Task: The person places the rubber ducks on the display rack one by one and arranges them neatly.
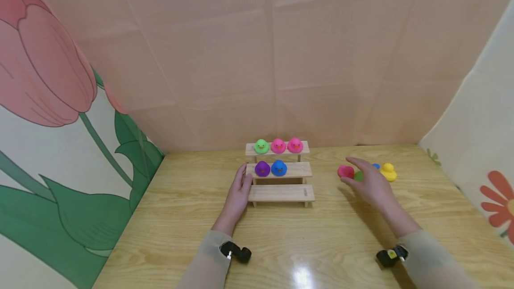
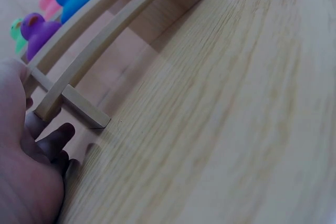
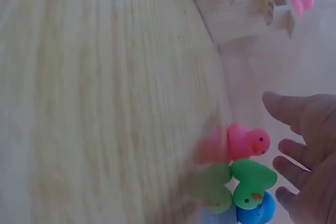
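Observation:
A three-step wooden display stand (image 1: 281, 193) bears small rubber ducks. Green (image 1: 262, 147) and two pink ducks (image 1: 295, 146) sit on its top step; a purple duck (image 1: 262, 169) and a blue duck (image 1: 279, 168) sit on the middle one. My left hand (image 1: 238, 193) holds the stand's left end, its fingers curled about the step ends in the left wrist view. Over at the right, my right hand (image 1: 371, 186) hovers by loose ducks, thumb and fingers spread with nothing between them. Nearest are a pink duck (image 3: 248, 141), a green duck (image 3: 253, 182) and a blue duck (image 3: 257, 212).
A yellow duck (image 1: 387, 172) stands on the wooden table (image 1: 192, 200) just past the right hand. Behind the table hangs a pinkish cloth (image 1: 225, 57). Flower-printed panels flank it at left (image 1: 52, 155) and right (image 1: 474, 133).

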Demonstrator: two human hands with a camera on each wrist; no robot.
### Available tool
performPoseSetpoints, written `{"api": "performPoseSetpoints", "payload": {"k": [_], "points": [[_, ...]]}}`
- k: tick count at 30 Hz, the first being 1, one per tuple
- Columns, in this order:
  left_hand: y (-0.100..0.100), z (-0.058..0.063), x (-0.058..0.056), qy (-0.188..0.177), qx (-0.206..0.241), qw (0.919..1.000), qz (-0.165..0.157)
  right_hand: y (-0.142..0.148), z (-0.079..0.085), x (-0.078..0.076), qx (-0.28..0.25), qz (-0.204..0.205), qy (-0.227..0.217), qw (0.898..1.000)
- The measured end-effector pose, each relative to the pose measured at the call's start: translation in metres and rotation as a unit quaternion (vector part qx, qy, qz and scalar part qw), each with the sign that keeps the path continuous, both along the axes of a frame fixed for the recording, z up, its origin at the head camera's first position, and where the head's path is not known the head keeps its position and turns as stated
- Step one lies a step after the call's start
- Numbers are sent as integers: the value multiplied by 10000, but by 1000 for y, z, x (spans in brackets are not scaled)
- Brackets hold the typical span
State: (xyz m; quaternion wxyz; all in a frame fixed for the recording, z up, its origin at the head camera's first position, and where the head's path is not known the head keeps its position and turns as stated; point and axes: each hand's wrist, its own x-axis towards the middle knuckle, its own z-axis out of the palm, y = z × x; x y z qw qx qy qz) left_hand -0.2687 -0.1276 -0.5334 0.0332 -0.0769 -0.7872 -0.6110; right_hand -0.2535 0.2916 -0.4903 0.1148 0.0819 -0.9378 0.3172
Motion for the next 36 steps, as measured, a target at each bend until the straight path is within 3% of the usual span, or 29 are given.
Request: {"api": "performPoseSetpoints", "payload": {"k": [5, 15, 36], "points": [[-1, -1, -1, 10, 0, 10000, 6, 3, -2, -5, 84, 100, -239, 9996], [-1, 0, 0, -125, 30, 9999, -42, 4, -8, -14, 223, 199, -127, 9995], [-1, 1, 0, -127, 63, 9999, -47, 8, -18, -25, 491, 252, -325, 9979]]}}
